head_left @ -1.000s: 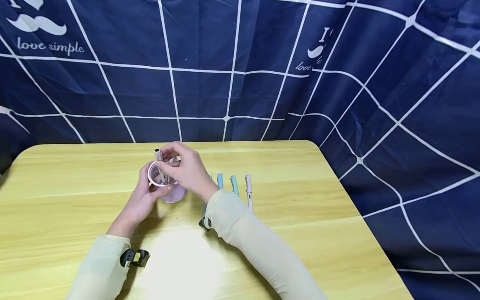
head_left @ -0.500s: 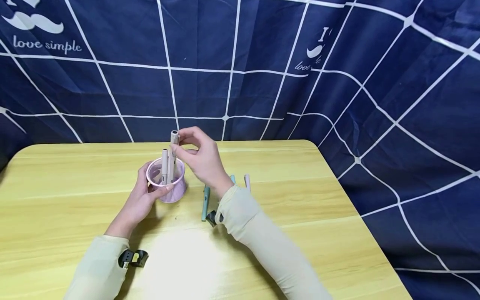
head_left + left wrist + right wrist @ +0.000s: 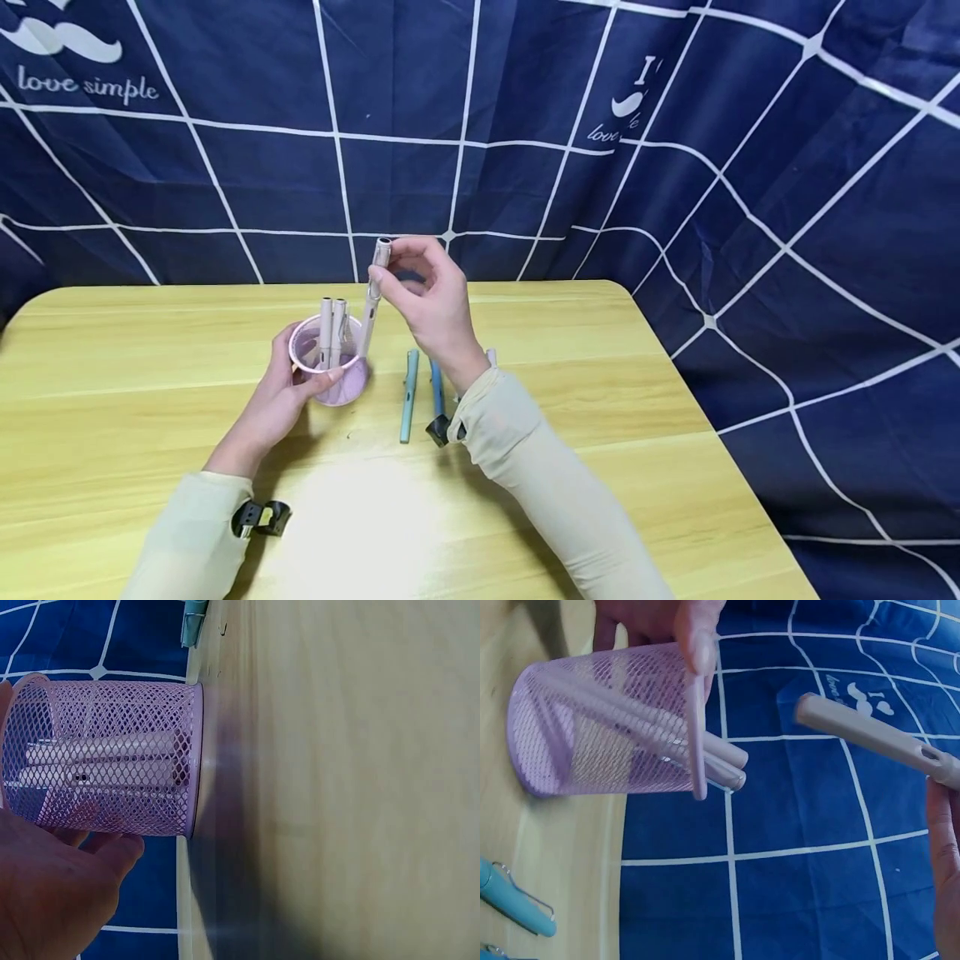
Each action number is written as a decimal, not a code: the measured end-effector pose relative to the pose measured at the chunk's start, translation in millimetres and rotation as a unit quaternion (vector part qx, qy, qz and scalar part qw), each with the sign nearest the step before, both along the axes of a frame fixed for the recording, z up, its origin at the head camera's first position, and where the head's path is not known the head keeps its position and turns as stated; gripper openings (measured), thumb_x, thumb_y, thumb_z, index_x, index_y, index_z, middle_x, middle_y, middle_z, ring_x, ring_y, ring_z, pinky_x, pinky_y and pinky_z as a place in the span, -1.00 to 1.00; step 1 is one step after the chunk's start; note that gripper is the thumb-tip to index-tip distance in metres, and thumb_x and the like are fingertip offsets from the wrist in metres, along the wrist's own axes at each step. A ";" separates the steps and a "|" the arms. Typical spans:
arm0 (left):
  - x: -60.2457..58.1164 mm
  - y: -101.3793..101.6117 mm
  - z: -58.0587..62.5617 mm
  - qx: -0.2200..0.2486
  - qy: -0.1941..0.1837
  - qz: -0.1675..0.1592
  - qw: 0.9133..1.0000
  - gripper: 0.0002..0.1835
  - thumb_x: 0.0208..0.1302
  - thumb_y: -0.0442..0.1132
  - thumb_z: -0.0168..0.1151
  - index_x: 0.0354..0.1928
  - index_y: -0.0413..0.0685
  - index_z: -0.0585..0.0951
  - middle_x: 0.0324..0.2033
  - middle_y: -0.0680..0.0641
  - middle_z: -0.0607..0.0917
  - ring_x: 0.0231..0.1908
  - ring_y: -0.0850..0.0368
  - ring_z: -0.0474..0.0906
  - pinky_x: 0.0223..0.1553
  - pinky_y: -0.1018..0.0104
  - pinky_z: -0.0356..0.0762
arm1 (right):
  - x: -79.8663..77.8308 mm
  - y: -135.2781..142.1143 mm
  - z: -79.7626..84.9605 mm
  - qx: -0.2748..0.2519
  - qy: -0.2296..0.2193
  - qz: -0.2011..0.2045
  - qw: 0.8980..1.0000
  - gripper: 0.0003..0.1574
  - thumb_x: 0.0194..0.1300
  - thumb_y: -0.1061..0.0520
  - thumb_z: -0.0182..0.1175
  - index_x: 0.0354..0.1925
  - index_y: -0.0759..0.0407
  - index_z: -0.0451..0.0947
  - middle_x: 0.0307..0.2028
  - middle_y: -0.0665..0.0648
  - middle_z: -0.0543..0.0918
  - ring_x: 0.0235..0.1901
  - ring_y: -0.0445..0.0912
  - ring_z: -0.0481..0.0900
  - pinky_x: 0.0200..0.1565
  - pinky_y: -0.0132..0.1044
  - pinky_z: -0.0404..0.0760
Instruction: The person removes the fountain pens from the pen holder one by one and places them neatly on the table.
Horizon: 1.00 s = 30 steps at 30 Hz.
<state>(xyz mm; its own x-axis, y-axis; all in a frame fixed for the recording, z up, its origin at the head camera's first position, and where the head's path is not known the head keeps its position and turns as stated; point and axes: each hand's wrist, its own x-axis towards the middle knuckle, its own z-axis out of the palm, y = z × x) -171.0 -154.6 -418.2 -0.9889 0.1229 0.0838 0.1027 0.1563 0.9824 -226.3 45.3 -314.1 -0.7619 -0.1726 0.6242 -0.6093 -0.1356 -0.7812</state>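
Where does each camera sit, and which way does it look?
Head view: on the person's head, looking forward and down at the table; left hand, right hand and sleeves show.
Left wrist view: on that wrist, looking at the mesh cup from its side; the left hand shows.
Right wrist view: on that wrist, looking at the cup and the held pen; parts of both hands show.
Both wrist views share the cup with two pens inside.
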 end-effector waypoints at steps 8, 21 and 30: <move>1.6 0.4 1.3 -0.004 -0.005 0.006 1.000 -0.11 0.36 -0.25 0.23 0.50 -0.09 -0.15 0.39 -0.27 0.14 0.33 -0.20 0.14 0.33 -0.12 0.06 | -2.0 8.5 -5.4 0.011 0.002 0.002 1.000 -0.71 0.23 0.46 0.25 -0.07 0.43 0.46 -0.17 0.30 0.61 -0.20 -0.11 0.61 -0.20 -0.09 0.68; 1.5 0.7 0.8 -0.009 0.000 0.005 1.000 -0.11 0.35 -0.25 0.23 0.50 -0.11 -0.14 0.38 -0.28 0.13 0.33 -0.20 0.12 0.33 -0.13 0.05 | -10.6 44.4 -15.0 0.032 -0.039 -0.029 0.998 -0.70 0.26 0.44 0.23 -0.03 0.44 0.48 -0.19 0.25 0.63 -0.23 0.02 0.58 -0.26 -0.22 0.68; -0.4 0.1 0.3 -0.015 0.003 0.005 1.000 -0.11 0.36 -0.23 0.23 0.50 -0.12 -0.14 0.38 -0.30 0.14 0.32 -0.22 0.14 0.31 -0.16 0.06 | -16.8 75.5 -22.1 0.060 -0.079 -0.083 0.992 -0.72 0.25 0.40 0.25 -0.05 0.41 0.50 -0.25 0.15 0.60 -0.25 -0.08 0.56 -0.32 -0.39 0.61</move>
<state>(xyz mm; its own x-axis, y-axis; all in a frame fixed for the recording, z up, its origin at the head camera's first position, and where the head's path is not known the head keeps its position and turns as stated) -171.5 -154.5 -417.9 -0.9896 0.1155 0.0853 0.1060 0.1866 0.9767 -243.1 120.9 -336.2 -0.8727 -0.1026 0.4773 -0.4841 0.0555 -0.8732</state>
